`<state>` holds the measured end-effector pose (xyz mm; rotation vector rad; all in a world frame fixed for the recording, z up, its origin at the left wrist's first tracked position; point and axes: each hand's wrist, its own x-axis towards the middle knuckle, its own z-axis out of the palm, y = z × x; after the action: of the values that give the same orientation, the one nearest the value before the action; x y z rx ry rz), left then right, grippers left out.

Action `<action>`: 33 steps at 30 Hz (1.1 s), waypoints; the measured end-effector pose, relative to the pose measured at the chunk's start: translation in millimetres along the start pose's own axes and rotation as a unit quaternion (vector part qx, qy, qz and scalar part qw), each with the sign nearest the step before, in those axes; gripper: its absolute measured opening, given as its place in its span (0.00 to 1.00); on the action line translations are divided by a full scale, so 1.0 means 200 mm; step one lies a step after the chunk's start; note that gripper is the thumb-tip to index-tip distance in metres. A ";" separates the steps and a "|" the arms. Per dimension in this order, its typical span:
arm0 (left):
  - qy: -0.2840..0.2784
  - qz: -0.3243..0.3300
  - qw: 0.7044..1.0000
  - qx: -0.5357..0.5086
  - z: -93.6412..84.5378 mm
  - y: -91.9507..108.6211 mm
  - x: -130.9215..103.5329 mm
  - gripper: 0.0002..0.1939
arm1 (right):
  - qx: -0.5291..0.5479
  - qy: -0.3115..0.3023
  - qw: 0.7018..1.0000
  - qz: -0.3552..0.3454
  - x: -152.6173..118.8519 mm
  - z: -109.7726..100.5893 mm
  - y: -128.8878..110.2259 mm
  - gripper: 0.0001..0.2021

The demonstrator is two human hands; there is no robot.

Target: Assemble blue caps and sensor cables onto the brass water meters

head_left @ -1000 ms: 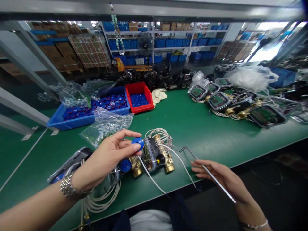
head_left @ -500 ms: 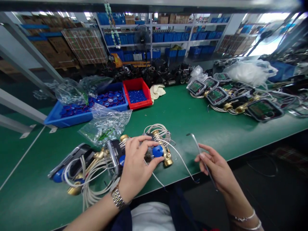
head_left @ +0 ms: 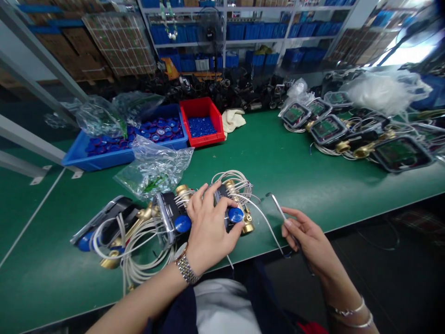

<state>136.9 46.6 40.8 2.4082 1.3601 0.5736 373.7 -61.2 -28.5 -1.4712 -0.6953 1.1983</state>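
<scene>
My left hand (head_left: 212, 227) is closed round a meter unit with a blue cap (head_left: 235, 214) and a brass fitting (head_left: 248, 222); its thumb and fingers lie at the cap's edge. In my right hand (head_left: 302, 236) is a thin metal tool (head_left: 278, 205), pinched between thumb and fingers, its bent tip up and away from the meter. A white cable (head_left: 267, 221) runs from the held unit toward the table edge. Left of my left hand lies a second meter with a blue cap (head_left: 182, 223), and beyond it another with coiled cables (head_left: 137, 264).
A blue tray (head_left: 93, 163) of blue and red caps and a red bin (head_left: 208, 140) of small blue parts stand behind. Near them lie a plastic bag (head_left: 156, 171) and a cloth (head_left: 233, 119). Several meters (head_left: 328, 129) are piled at the right.
The view has tilted down. My left hand has shifted slightly right over the meter, with its fingers nearer the blue cap. My right hand still holds the tool, its tip turned a little.
</scene>
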 end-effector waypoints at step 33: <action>0.030 0.067 0.997 -0.040 0.09 -0.06 0.01 0.09 | -0.152 -0.007 0.983 -0.107 -0.03 0.11 -0.13 0.15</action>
<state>139.1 53.2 20.2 2.4487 1.1821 0.7267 356.8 -51.2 0.0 -1.5902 -1.0540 0.9675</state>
